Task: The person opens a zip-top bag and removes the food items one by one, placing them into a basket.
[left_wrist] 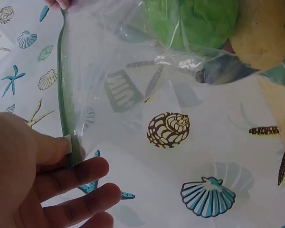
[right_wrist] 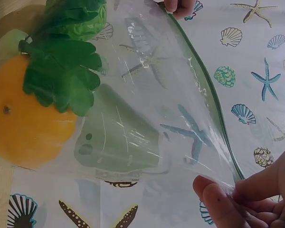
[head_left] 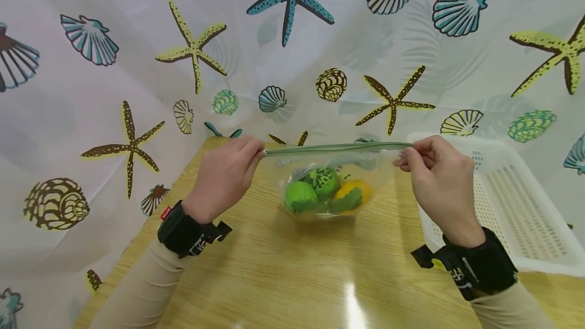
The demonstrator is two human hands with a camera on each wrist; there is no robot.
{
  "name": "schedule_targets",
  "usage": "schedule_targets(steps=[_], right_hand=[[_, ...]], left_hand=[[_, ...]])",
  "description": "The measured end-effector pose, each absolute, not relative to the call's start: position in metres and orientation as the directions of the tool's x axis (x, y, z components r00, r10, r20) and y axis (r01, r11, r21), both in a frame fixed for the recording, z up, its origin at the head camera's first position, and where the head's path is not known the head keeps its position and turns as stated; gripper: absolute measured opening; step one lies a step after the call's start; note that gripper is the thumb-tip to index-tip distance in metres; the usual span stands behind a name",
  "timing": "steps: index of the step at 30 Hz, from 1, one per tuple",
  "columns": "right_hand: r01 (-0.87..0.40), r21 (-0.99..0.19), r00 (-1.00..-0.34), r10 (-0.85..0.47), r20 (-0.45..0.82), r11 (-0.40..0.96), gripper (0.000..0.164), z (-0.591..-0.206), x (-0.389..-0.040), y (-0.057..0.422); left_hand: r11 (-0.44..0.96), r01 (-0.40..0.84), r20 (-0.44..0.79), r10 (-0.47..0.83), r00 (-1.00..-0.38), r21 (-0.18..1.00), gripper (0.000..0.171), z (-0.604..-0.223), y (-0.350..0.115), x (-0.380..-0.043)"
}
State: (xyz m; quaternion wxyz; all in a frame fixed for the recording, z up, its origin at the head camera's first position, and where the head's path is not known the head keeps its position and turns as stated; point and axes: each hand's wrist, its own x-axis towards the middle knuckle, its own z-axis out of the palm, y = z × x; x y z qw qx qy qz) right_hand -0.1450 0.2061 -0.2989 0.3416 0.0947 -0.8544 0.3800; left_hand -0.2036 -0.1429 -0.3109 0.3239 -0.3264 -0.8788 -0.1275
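A clear zip bag (head_left: 384, 166) with a green zip strip hangs stretched between both hands over the table. Its left top corner is pinched by my left hand (head_left: 228, 176), thumb against the fingers. At the other end, my right hand (head_left: 441, 187) pinches the right corner of the strip. Inside the bag lie a green round vegetable (head_left: 300, 196), a mottled dark-green one (head_left: 323, 181) and an orange pumpkin-like piece (head_left: 358, 190) with a green leaf (right_wrist: 61, 76). In the right wrist view, a green printed label shows through the plastic.
A white perforated basket (head_left: 516, 202) stands on the wooden table (head_left: 283, 273) at the right. Behind and to the left hangs a white cloth (head_left: 292, 65) printed with starfish and shells. Black camera straps circle both wrists.
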Motion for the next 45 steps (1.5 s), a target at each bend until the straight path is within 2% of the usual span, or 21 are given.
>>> schedule_targets(steps=[5,10,16,20,23,28,31,38,41,45], right_hand=[[-0.415,-0.585,-0.754,0.096,0.65,0.697,0.009,-0.302,-0.145,0.207],[-0.404,-0.582,-0.755,0.101,0.647,0.706,0.01,-0.304,-0.146,0.208],[-0.385,-0.582,-0.769,0.101,0.632,0.716,0.012,-0.304,-0.145,0.21],[-0.366,-0.57,-0.784,0.086,0.615,0.736,0.012,-0.302,-0.142,0.211],[-0.358,-0.56,-0.791,0.075,0.607,0.747,0.012,-0.302,-0.14,0.21],[-0.347,-0.547,-0.789,0.078,0.609,0.762,0.012,-0.303,-0.138,0.21],[-0.349,-0.536,-0.785,0.072,0.615,0.769,0.012,-0.304,-0.137,0.21],[-0.359,-0.494,-0.774,0.043,0.632,0.792,0.01,-0.309,-0.136,0.213],[-0.365,-0.466,-0.764,0.026,0.644,0.806,0.009,-0.312,-0.135,0.215],[-0.371,-0.433,-0.746,0.014,0.665,0.822,0.009,-0.315,-0.137,0.216]], left_hand=[[0.726,0.683,0.584,0.523,-0.622,0.077,0.014,-0.316,-0.138,-0.203],[0.627,0.757,0.505,0.6,-0.62,0.185,0.016,-0.318,-0.129,-0.197],[0.534,0.735,0.404,0.615,-0.677,0.418,0.005,-0.315,-0.123,-0.19],[0.47,0.674,0.322,0.627,-0.709,0.57,0.009,-0.311,-0.118,-0.192],[0.397,0.599,0.218,0.678,-0.702,0.695,0.018,-0.312,-0.113,-0.197],[0.325,0.424,0.021,0.773,-0.634,0.845,0.038,-0.319,-0.105,-0.203],[0.265,0.38,0.005,0.814,-0.581,0.886,0.039,-0.325,-0.102,-0.204],[0.039,0.204,0.07,0.865,-0.498,0.978,0.034,-0.34,-0.093,-0.207],[-0.014,0.094,0.061,0.852,-0.521,0.995,0.029,-0.343,-0.087,-0.206],[-0.049,-0.049,0.008,0.789,-0.614,0.998,0.025,-0.346,-0.082,-0.203]])
